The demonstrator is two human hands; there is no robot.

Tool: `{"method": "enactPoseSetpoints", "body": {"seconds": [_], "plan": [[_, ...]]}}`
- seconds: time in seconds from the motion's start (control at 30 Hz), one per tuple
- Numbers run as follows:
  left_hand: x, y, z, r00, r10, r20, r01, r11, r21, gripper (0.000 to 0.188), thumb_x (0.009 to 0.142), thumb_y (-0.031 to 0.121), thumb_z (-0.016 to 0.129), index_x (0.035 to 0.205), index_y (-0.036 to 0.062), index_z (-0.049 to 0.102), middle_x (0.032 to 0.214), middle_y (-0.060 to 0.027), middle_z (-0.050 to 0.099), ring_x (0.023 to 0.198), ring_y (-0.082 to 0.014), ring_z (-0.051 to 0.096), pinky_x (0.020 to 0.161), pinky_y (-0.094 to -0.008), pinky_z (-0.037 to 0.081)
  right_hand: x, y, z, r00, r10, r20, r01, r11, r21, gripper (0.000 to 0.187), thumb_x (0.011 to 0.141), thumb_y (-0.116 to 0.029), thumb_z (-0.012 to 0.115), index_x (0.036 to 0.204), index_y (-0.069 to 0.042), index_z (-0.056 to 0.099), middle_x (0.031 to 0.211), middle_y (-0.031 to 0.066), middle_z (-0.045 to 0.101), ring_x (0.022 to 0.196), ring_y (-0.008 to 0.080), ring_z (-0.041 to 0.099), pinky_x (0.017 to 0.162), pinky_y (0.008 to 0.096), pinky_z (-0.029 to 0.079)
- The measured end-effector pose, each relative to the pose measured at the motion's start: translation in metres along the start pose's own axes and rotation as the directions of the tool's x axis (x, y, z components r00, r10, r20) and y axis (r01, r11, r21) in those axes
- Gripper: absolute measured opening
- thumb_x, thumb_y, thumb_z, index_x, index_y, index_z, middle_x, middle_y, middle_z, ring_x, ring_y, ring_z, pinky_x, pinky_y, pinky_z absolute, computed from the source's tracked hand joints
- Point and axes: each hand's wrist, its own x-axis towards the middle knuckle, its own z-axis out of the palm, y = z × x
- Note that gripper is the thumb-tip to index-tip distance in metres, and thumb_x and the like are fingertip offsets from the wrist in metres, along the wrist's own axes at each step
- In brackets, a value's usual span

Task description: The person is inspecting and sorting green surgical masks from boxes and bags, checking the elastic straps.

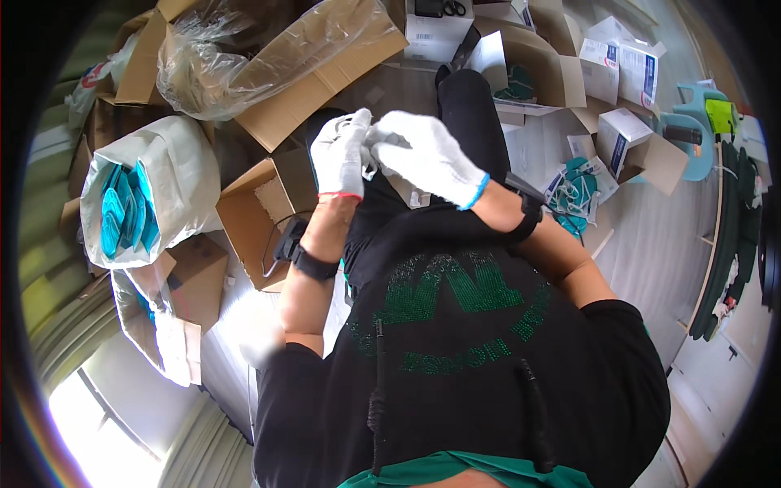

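My left hand [340, 156], in a white knit glove with a red cuff edge, is raised over my lap with its fingers curled in. Meeting it from the right is my right hand [426, 154], in a matching glove with a blue cuff edge, its fingers bent and pressed together. Between the fingertips a small whitish piece [370, 168] hangs down; it is too small and too covered by the gloves to name. Both hands appear closed around it. Under them are my legs in black trousers [473, 114].
Left stands an open cardboard box [244, 213] beside a white sack [183, 175] holding teal folded pieces [126, 213]. A larger carton [325, 77] with clear plastic lies ahead. On the right are teal corded items [572, 195], white-and-blue boxes [625, 134] and a light-blue chair [695, 159].
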Motion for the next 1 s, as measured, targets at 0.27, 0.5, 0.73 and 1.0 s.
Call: {"method": "enactPoseSetpoints", "body": {"seconds": [0.27,0.5,0.73,1.0], "plan": [[0.02,-0.01,-0.006,0.993,-0.105,0.051,0.112,0.984,-0.141,0.022,0.094,0.027,0.063,0.088,0.0063,0.065,0.065,0.0007,0.059,0.049,-0.0052,0.046,0.046,-0.0191,0.034,0.007,0.003,0.0,0.963,0.256,0.085,-0.253,0.966,-0.051,0.025,0.088,-0.023,0.056,0.09,0.001,0.061,0.074,0.0152,0.063,0.069,0.0248,0.063,0.064,0.0345,0.05],[0.026,-0.021,0.0,0.999,-0.032,-0.031,0.024,0.974,-0.227,0.029,0.093,0.034,0.064,0.091,0.0055,0.062,0.079,-0.0036,0.06,0.064,-0.0139,0.056,0.059,-0.0269,0.046,0.003,0.005,0.012,0.963,0.226,0.15,-0.262,0.915,0.307,0.03,0.091,-0.025,0.058,0.103,0.001,0.063,0.083,0.0119,0.065,0.073,0.0149,0.061,0.065,0.0296,0.049],[0.023,-0.021,0.0,0.983,-0.155,0.097,0.174,0.952,-0.25,0.026,0.092,0.031,0.065,0.085,0.0051,0.064,0.072,-0.0032,0.061,0.059,-0.0134,0.056,0.055,-0.0258,0.044,0.006,0.003,0.005,0.931,0.338,0.134,-0.345,0.938,0.034,0.036,0.09,-0.037,0.053,0.104,-0.008,0.068,0.095,0.018,0.068,0.087,0.0383,0.064,0.078,0.0441,0.049],[0.063,-0.064,-0.007,0.758,0.624,0.189,-0.511,0.389,0.766,0.024,0.085,0.012,0.065,0.064,0.0032,0.055,0.056,-0.0115,0.056,0.05,-0.0201,0.058,0.05,-0.0343,0.042,-0.018,0.016,0.014,0.912,0.411,0.011,-0.404,0.901,-0.157,0.034,0.088,-0.034,0.051,0.081,-0.002,0.062,0.074,0.0199,0.062,0.075,0.0403,0.061,0.067,0.0476,0.047]]}}
